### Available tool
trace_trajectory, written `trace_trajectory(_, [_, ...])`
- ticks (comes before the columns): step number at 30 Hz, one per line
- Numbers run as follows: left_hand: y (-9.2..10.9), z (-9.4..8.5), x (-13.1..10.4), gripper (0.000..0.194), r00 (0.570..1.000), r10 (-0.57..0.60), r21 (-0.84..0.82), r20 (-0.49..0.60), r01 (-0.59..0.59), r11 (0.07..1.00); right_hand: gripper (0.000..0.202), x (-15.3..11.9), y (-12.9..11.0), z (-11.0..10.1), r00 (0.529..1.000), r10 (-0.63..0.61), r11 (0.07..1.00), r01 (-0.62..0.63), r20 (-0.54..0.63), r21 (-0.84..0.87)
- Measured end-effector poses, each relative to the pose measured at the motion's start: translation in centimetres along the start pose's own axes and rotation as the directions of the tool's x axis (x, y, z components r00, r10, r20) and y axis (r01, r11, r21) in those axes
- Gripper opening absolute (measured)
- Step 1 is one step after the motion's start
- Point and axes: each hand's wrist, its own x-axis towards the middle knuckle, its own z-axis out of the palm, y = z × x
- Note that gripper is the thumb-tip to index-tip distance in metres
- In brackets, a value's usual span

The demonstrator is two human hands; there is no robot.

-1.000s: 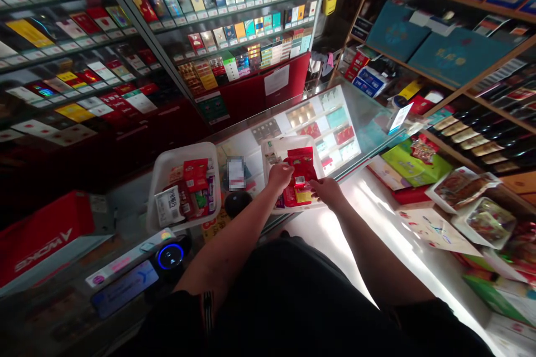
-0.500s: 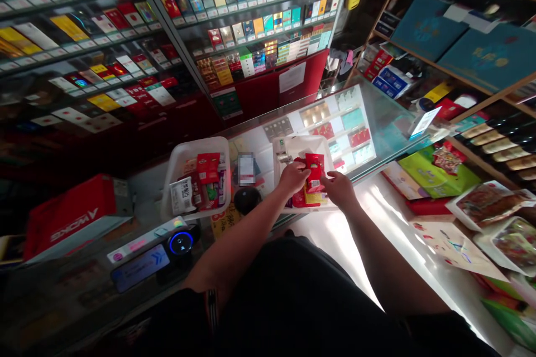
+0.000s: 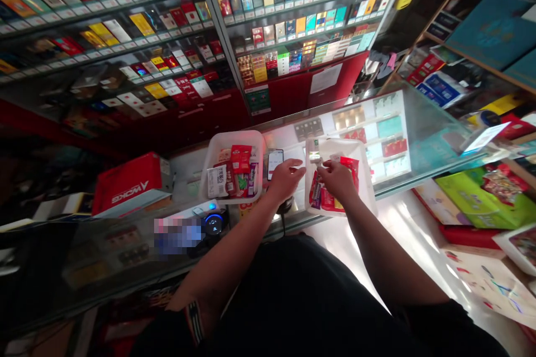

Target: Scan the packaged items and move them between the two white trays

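In the head view, my left hand point(image 3: 287, 179) is free of any load, thumb and fingers parted, between the phone point(image 3: 275, 159) and the white tray point(image 3: 365, 192). My right hand point(image 3: 340, 183) is over that tray, fingertips bunched near the far end of a slim dark packet point(image 3: 315, 192); it's small and blurred there, so I can't tell whether I'm pinching it. The packet lies along the tray's left side, long axis running away from me, far end leaning slightly right
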Motion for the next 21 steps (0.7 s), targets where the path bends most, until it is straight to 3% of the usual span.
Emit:
trace_trajectory(9, [-4.1, -9.7, -1.5, 0.025, 0.98, -0.108, -0.048, -0.167, 0.102, 0.994, 0.04, -1.6, -5.5, 6.5, 0.989, -0.111, 0.993, 0.114, 0.1, -0.031])
trace_trajectory(15, [-7.3, -17.2, -1.3, 0.022, 0.951, -0.065, 0.204, -0.303, 0.131, 0.97, 0.035, -4.1, -9.3, 11.5, 0.96, -0.191, 0.977, 0.205, 0.206, -0.053])
trace_trajectory(21, [-9.6, -23.3, -1.1, 0.035, 0.938, -0.04, 0.524, -0.344, 0.227, 0.821, 0.026, -6.6, -11.7, 17.0, 0.905, -0.217, 0.951, 0.28, 0.366, -0.129])
